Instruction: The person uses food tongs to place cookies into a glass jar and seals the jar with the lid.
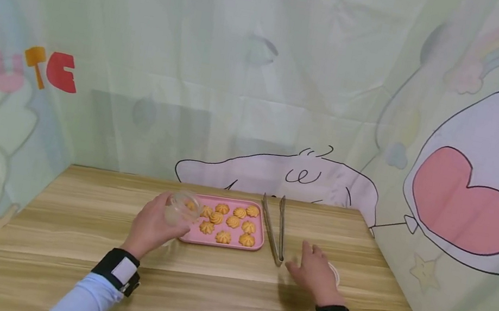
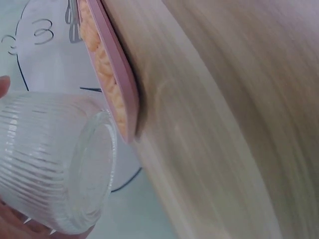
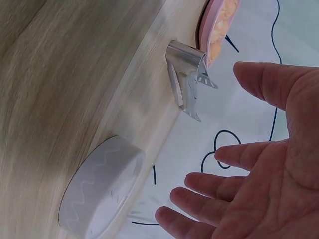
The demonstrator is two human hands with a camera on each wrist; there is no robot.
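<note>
My left hand (image 1: 157, 224) grips a clear ribbed glass jar (image 2: 55, 162), raised above the table by the left end of a pink tray (image 1: 219, 245). In the left wrist view the jar's base faces the table, and no contents show through the glass. Several swirled golden cookies (image 1: 223, 237) lie on the tray, some behind the jar in the head view. My right hand (image 1: 316, 274) hovers with fingers spread and holds nothing. Nearby are metal tongs (image 1: 274, 234), lying with their arms apart, and a low white round dish (image 3: 102, 186), mostly covered by this hand in the head view.
The wood-grain table (image 1: 204, 307) ends at a printed cloth backdrop (image 1: 182, 84), which also rises along the left and right sides. The tongs lie just right of the tray, their joined end towards me.
</note>
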